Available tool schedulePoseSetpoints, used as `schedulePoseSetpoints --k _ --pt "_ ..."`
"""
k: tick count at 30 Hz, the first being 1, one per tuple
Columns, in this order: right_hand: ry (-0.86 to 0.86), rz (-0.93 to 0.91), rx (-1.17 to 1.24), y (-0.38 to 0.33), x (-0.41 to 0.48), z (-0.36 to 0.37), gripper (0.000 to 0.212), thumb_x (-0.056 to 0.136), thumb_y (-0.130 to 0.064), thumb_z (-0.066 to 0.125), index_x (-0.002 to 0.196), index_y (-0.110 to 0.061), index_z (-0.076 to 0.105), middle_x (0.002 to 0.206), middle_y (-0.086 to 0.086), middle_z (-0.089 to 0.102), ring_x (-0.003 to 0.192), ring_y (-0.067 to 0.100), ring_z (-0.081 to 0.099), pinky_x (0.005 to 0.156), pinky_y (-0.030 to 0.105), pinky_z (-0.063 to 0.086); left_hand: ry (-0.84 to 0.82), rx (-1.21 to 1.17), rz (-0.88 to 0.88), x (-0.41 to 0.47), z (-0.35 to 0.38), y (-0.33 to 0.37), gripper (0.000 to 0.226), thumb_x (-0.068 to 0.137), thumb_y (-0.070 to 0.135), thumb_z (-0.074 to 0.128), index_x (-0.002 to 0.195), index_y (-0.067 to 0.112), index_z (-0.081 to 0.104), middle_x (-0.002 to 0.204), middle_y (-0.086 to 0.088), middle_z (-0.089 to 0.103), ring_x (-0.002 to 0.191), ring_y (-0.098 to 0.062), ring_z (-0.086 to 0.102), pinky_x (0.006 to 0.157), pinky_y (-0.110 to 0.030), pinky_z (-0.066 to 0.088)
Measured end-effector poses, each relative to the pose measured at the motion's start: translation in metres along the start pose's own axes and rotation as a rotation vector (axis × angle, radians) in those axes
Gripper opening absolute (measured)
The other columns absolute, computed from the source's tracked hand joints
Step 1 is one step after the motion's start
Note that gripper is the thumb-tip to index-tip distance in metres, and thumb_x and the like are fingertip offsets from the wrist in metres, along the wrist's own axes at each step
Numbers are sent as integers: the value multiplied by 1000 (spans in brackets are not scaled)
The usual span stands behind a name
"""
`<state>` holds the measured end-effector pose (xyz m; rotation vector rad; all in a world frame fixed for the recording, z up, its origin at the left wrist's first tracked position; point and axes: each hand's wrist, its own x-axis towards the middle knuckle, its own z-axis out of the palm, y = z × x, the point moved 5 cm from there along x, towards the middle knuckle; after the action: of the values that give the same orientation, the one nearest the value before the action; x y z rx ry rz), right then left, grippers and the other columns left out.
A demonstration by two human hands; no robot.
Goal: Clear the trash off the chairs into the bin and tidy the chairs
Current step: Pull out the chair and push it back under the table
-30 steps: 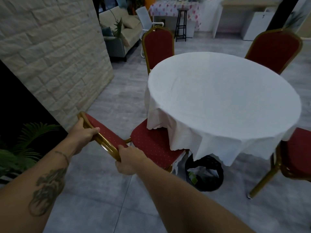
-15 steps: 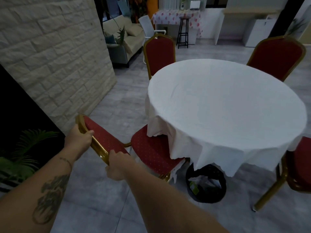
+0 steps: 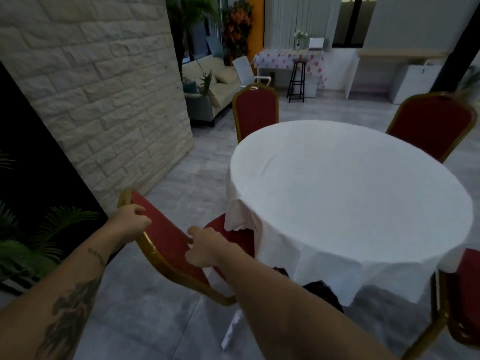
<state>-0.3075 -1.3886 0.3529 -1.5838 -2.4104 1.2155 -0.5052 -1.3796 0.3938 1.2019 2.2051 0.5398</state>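
Observation:
A red padded chair with a gold frame (image 3: 166, 237) stands in front of me, its seat partly under the hanging white tablecloth. My left hand (image 3: 130, 220) is closed over the top of the chair's back near its left corner. My right hand (image 3: 205, 246) lies against the red pad of the back, off the gold rim, with fingers loosely curled and apart. A black-bagged bin (image 3: 322, 292) sits on the floor under the table edge, mostly hidden by my right forearm and the cloth. I see no trash on the visible seat.
The round table with its white cloth (image 3: 350, 203) fills the right. Other red chairs stand at the far side (image 3: 255, 113), far right (image 3: 431, 126) and near right (image 3: 465, 294). A brick wall (image 3: 91, 100) and a plant (image 3: 31, 242) are on the left. A white strip (image 3: 232, 328) lies under the chair.
The chair has slid toward the table, with more of its seat under the cloth. My right hand has come off the gold rim onto the red pad. The view has tilted up.

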Motion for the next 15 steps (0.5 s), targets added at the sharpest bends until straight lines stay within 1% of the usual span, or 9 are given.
schedulePoseSetpoints --k 1,2,4,6,8,9,11,13,15 --pt "10 1 -16 5 -5 -13 62 92 -24 57 149 -12 36 142 17 49 124 39 53 99 46 50 -16 -6 14 -9 2 4 50 87 13 57 137 13 52 129 -15 56 106 -29 58 85 -36 52" --pt "26 -6 -35 10 -12 -26 62 92 -24 57 149 -11 35 145 18 47 127 38 51 101 46 49 -23 -7 35 -20 4 9 49 87 9 55 135 12 53 128 -15 56 102 -27 59 83 -35 52" --pt "69 -21 -61 19 -30 -50 62 91 -24 57 148 -9 38 148 19 45 131 37 48 106 45 46 -27 -2 68 -44 5 20 46 88 4 53 134 13 53 126 -12 56 93 -21 58 74 -31 51" --pt "107 -30 -94 29 -50 -71 61 90 -24 58 146 -9 41 147 18 46 133 35 47 106 41 45 -21 -11 98 -70 3 31 44 90 3 53 132 15 54 122 -8 55 94 -19 58 69 -28 48" --pt "131 -19 -88 43 -75 -91 64 90 -23 58 150 -13 38 148 16 46 133 32 48 104 38 46 -19 -11 137 -99 2 45 43 89 0 51 129 15 56 120 -7 56 98 -19 57 67 -25 46" --pt "149 -8 -70 52 -91 -101 66 89 -22 59 151 -15 37 147 15 47 129 31 51 101 38 49 -13 -18 157 -114 2 54 43 89 -2 51 128 13 56 119 -7 57 98 -18 57 66 -23 45" --pt "194 -5 -39 65 -124 -118 66 88 -20 59 150 -16 38 142 15 52 120 29 58 96 39 54 -9 -44 192 -147 3 70 38 89 -1 53 126 11 57 108 -3 59 93 -14 57 65 -20 44" --pt "246 -10 -42 81 -163 -132 62 91 -20 54 150 -15 39 148 13 46 129 29 51 102 40 48 -17 -89 244 -182 9 87 34 85 9 62 120 9 59 100 0 63 90 -14 60 71 -23 47" --pt "292 -14 -50 103 -211 -141 60 92 -18 52 150 -14 39 152 11 42 135 29 44 106 40 44 -18 -98 287 -219 28 103 39 79 17 68 117 11 60 100 -2 67 93 -21 65 77 -28 50"
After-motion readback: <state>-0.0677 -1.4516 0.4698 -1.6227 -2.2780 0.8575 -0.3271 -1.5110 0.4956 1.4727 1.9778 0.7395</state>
